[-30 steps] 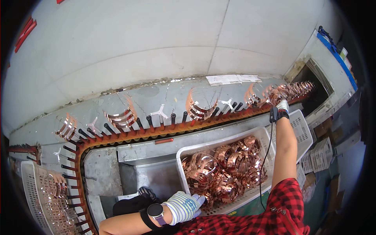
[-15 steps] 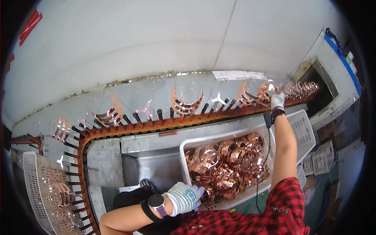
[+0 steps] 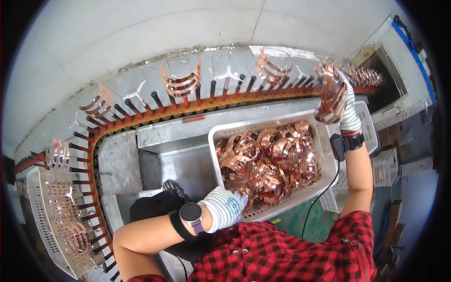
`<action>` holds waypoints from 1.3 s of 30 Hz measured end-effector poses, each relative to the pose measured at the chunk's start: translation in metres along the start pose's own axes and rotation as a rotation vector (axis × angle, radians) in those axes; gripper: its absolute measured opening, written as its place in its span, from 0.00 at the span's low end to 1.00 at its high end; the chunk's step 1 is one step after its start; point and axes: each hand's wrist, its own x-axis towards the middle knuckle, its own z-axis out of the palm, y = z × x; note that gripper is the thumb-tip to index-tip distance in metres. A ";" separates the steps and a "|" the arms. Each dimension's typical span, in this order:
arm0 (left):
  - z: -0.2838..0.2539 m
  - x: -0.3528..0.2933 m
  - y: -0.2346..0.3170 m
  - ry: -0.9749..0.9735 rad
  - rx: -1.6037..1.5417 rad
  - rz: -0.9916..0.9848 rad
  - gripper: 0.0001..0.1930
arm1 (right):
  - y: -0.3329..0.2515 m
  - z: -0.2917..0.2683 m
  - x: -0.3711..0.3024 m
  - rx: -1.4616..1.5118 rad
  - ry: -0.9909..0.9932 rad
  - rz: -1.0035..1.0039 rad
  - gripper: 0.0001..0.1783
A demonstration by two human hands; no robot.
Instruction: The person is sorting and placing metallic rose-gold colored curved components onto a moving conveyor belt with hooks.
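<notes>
My right hand [image 3: 350, 108], in a striped knit glove, is closed on a shiny copper-coloured banded ring piece [image 3: 332, 96], raised above the far right of the white basket [image 3: 277, 121]. Many similar ring pieces [image 3: 268, 150] lie heaped in that basket. My left hand [image 3: 225, 209], gloved too, has its fingers curled over the basket's near left corner, beside the heap. Its fingertips are partly hidden, and it seems to grip the rim.
A curved track [image 3: 155, 113] with black-tipped posts runs along the wall and down the left. Copper bands [image 3: 182, 80] and white three-armed holders [image 3: 229, 74] stand along it. Another basket [image 3: 40, 207] is at left. A cable [image 3: 314, 202] hangs from my right wrist.
My right hand has come away from the row at the far right and now holds a copper ring piece nearer me. The pieces along the track have shifted left. The view has tilted down.
</notes>
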 end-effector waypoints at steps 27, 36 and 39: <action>-0.047 0.123 -0.018 0.014 -0.102 -0.161 0.26 | 0.090 -0.270 -0.046 -1.742 0.505 0.337 0.41; -0.059 0.161 0.019 0.035 -0.058 -0.163 0.25 | 0.079 -0.315 -0.043 -1.806 0.416 0.615 0.47; -0.068 0.190 0.035 -0.007 -0.059 -0.136 0.26 | 0.072 -0.348 -0.002 -1.642 0.485 0.220 0.51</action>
